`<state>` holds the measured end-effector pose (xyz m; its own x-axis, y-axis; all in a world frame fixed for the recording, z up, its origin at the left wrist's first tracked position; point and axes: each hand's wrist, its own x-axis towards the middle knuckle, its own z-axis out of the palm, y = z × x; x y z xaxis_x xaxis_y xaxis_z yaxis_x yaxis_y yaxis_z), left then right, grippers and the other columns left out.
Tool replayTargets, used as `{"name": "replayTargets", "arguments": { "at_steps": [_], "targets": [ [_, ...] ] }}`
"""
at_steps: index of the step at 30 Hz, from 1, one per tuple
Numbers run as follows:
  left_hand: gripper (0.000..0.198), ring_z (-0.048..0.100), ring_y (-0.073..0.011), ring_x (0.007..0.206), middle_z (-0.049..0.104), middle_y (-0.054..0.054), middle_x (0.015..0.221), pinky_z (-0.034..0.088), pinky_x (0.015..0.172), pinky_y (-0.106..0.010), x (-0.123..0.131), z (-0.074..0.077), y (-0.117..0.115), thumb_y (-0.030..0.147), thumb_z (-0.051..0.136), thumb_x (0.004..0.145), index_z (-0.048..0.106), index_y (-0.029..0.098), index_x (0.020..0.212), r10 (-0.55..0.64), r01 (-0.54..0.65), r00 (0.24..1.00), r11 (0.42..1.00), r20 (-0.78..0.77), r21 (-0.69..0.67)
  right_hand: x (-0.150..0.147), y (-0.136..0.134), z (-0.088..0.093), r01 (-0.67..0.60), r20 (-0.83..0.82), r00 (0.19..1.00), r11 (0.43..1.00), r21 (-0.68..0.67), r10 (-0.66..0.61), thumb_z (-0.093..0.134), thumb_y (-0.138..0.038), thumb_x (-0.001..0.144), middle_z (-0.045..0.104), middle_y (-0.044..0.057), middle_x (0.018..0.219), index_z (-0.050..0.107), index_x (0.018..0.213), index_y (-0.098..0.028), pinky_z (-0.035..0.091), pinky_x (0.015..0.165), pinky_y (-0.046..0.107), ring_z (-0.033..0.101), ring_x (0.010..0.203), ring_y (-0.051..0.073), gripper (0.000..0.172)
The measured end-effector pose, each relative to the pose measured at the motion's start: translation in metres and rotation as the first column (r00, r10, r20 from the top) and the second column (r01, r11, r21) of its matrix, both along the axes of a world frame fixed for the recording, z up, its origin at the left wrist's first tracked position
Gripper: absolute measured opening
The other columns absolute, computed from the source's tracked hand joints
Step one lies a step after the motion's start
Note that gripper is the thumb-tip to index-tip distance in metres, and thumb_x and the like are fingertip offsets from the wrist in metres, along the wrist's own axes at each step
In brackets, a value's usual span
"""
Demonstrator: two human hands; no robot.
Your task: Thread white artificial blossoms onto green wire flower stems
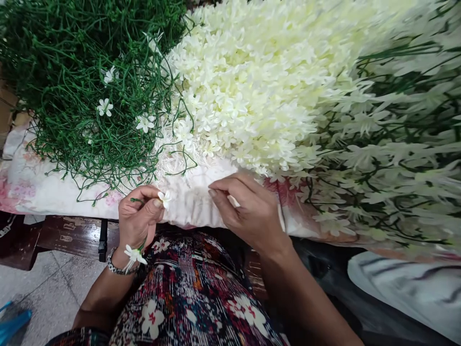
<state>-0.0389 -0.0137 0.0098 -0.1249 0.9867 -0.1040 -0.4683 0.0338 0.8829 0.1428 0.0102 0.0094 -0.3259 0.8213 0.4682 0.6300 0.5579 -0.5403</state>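
On floral cloth, green stems beside white blossoms

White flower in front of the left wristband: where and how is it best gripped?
Best pinched, I'd say, by the green stem just above the white flower, coming from the side of the right hand. The petals splay outward and look thin, so they would probably bend; the stem is slender and shows between flower and left hand, while the wristband crowds the other side.

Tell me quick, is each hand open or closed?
Left hand: closed, holding a white artificial flower.
Right hand: pinched closed; can't tell if anything's inside.
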Motion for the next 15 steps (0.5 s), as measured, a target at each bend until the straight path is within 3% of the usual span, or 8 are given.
{"name": "replayTargets", "arguments": {
  "at_steps": [9,12,15],
  "targets": [
    [0.008,0.026,0.0010,0.031,0.043,0.006,0.048,0.022,0.033,-0.014,-0.001,-0.003,0.001,0.019,0.068,0.064,0.062,0.013,0.067,-0.036,0.041,0.990,0.999,0.133,-0.031,-0.039,0.027,-0.005,0.125,0.364,0.925,0.992,-0.017,-0.110,0.053,-0.025,0.074,0.055,0.005,0.063,0.055,0.063,-0.016,0.033,0.056,0.029,0.047,0.061,0.015,0.014],
    [0.009,0.026,0.0012,0.031,0.044,0.005,0.049,0.022,0.032,-0.013,-0.003,-0.003,0.002,0.019,0.069,0.063,0.062,0.013,0.067,-0.053,0.058,0.984,0.998,0.172,-0.025,-0.038,0.027,-0.003,0.139,0.295,0.950,0.985,-0.101,-0.104,0.051,-0.018,0.073,0.054,0.003,0.061,0.053,0.062,-0.016,0.033,0.055,0.027,0.047,0.059,0.014,0.011],
    [0.010,0.027,0.0020,0.031,0.047,0.004,0.053,0.021,0.032,-0.013,-0.003,-0.004,0.002,0.020,0.070,0.062,0.063,0.013,0.066,-0.075,0.086,0.971,0.996,0.228,-0.038,-0.027,0.026,0.001,0.113,0.112,0.989,0.977,-0.180,-0.094,0.052,-0.016,0.072,0.052,-0.001,0.058,0.052,0.064,-0.017,0.035,0.052,0.024,0.047,0.054,0.010,0.007]
  ]
}}
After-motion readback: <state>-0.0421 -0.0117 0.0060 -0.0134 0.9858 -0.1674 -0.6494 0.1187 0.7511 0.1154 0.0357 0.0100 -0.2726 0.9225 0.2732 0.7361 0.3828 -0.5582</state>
